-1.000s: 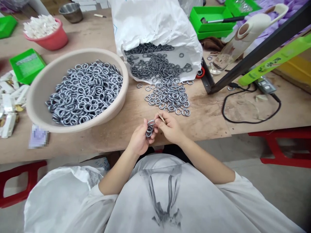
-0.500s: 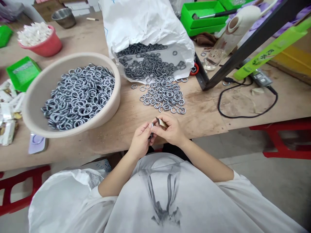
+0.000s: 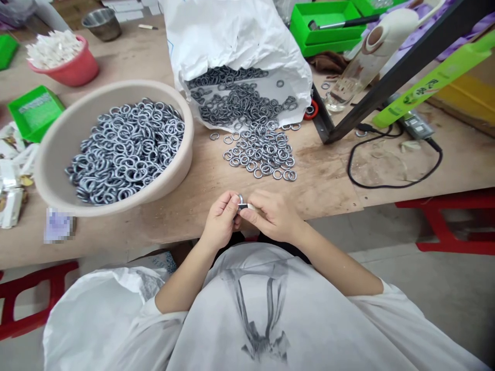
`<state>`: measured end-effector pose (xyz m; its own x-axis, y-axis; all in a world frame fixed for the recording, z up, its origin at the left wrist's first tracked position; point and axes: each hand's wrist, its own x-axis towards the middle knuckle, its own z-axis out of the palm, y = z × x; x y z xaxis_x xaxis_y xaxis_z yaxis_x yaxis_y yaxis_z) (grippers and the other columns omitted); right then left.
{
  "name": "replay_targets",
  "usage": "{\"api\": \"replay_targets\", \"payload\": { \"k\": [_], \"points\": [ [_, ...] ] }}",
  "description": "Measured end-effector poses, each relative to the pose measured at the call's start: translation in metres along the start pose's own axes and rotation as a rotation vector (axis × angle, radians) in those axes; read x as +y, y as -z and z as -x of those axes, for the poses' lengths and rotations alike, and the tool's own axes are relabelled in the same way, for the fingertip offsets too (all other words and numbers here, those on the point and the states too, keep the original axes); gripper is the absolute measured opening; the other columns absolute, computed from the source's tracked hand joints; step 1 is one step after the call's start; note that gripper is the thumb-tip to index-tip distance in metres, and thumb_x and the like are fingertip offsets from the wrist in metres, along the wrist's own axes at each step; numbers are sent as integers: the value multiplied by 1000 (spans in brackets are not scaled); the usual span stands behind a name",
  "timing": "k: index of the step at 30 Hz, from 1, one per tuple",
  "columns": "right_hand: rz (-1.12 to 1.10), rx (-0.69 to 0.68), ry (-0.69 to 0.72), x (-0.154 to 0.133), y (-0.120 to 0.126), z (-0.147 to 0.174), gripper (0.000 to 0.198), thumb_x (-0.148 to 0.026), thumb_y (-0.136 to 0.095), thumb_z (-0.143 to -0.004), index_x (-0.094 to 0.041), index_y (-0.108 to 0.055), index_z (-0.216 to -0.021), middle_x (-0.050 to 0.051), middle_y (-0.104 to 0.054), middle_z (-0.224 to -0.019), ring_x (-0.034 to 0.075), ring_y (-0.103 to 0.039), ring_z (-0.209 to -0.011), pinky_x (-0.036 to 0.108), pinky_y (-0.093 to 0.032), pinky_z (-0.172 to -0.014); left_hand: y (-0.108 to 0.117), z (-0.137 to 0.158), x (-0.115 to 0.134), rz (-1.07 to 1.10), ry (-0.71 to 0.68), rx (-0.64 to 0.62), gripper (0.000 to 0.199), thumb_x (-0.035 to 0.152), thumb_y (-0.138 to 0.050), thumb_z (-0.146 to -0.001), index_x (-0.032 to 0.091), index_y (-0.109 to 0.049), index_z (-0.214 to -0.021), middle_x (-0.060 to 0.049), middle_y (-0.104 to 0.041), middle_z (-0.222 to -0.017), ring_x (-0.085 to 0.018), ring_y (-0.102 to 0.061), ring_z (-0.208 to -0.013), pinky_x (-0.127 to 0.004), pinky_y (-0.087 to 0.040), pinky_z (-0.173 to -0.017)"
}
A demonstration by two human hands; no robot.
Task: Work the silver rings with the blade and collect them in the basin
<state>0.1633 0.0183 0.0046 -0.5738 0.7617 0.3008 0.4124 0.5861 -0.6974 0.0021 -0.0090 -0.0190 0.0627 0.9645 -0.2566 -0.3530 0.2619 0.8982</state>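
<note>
Left hand (image 3: 222,221) and right hand (image 3: 276,216) nearly together, a grey ring (image 3: 241,198) between them at the counter's (image 3: 325,180) near edge.
I see the left pinching the ring, the right gripping a dark-tipped tool (image 3: 243,206) at it; beyond sit a beige basin (image 3: 178,180) of rings, loose rings (image 3: 266,152), a white bag (image 3: 232,36) and a lime-green strip (image 3: 456,69) whose dark characters I can't read.

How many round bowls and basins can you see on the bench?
3: the large beige basin of grey rings, the red bowl of white pieces beyond it, and the metal bowl farther back. The white sack may hide others.
</note>
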Motion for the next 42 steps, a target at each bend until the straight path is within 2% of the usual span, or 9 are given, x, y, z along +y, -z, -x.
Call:
{"api": "replay_targets", "payload": {
  "k": [4, 9, 11, 15, 20, 24, 29, 34, 42],
  "points": [
    [-35, -36, -31, 10, -1, -3, 43, -45, -46, -99, -20, -44, -65, -2, -48, -65, 12, -41, -60, 28, -26, -59, 3, 2, 2, -52, 9, -76, 39, 56, -69, -81, 19, -56, -78, 7, -44, -55, -6, -38, -43, -17, -30, -41],
    [141, 78, -355, 51, 3, -22, 47, -51, -39, -100, -20, -54, -68, 0, -54, -64, 16, -49, -63, 28, -28, -59, 1, 28, 29, -283, 39, -360, 39, 55, -64, -85, 17, -62, -77, 0, -54, -62, -9, -44, -48, -22, -37, -46],
    [331, 54, -421, 62, 3, -31, 34, -48, -49, -97, -20, -64, -87, 6, -66, -88, 20, -56, -75, 29, -30, -62, 10, 35, 53, -450, -194, -144, 32, 48, -58, -92, 19, -64, -81, -1, -57, -66, -11, -48, -53, -24, -40, -51],
    [562, -53, -502, 65, -1, -44, 29, -41, -59, -93, -19, -67, -109, 15, -67, -114, 28, -62, -89, 33, -37, -68, 53, 19, 109, -1164, -801, 662, 23, 27, -52, -95, 18, -66, -111, -10, -68, -104, -22, -61, -98, -39, -45, -95],
    [286, 38, -469, 65, 2, -45, 17, -33, -56, -94, -19, -65, -93, 10, -67, -98, 24, -61, -86, 33, -40, -71, 89, -10, 142, -1644, -551, 860, 52, 35, -73, -78, 16, -67, -126, -19, -54, -146, -48, -39, -137, -71, -24, -109],
    [-423, 161, -401, 54, 3, -34, 32, -50, -55, -93, -21, -56, -82, -2, -53, -70, 13, -47, -61, 27, -37, -59, 61, -2, 110, -1456, -836, 661, 37, 37, -58, -92, 13, -68, -118, -17, -64, -130, -35, -52, -127, -56, -31, -110],
    [-788, 288, -361, 21, -18, -13, 41, -63, -62, -86, -23, -53, -87, -4, -53, -70, 9, -44, -54, 24, -38, -52, 2, 5, 27, -645, -415, 75, 35, 48, -45, -98, 21, -67, -101, -6, -69, -94, -19, -61, -88, -34, -46, -80],
    [-631, 345, -275, 11, -33, -2, 22, -43, -66, -88, -22, -59, -90, -1, -61, -81, 13, -57, -72, 28, -48, -71, -18, -4, -6, -36, -200, 140, 39, 55, -65, -85, 19, -57, -74, 1, -56, -71, -11, -49, -66, -23, -43, -65],
    [-539, 201, -170, 14, -20, -11, 24, -42, -67, -86, -21, -62, -96, 1, -65, -86, 16, -60, -80, 29, -47, -74, -20, 1, 5, 119, -65, 85, 47, 58, -72, -78, 18, -50, -65, 6, -39, -51, -7, -34, -47, -20, -32, -47]
  ]
}}
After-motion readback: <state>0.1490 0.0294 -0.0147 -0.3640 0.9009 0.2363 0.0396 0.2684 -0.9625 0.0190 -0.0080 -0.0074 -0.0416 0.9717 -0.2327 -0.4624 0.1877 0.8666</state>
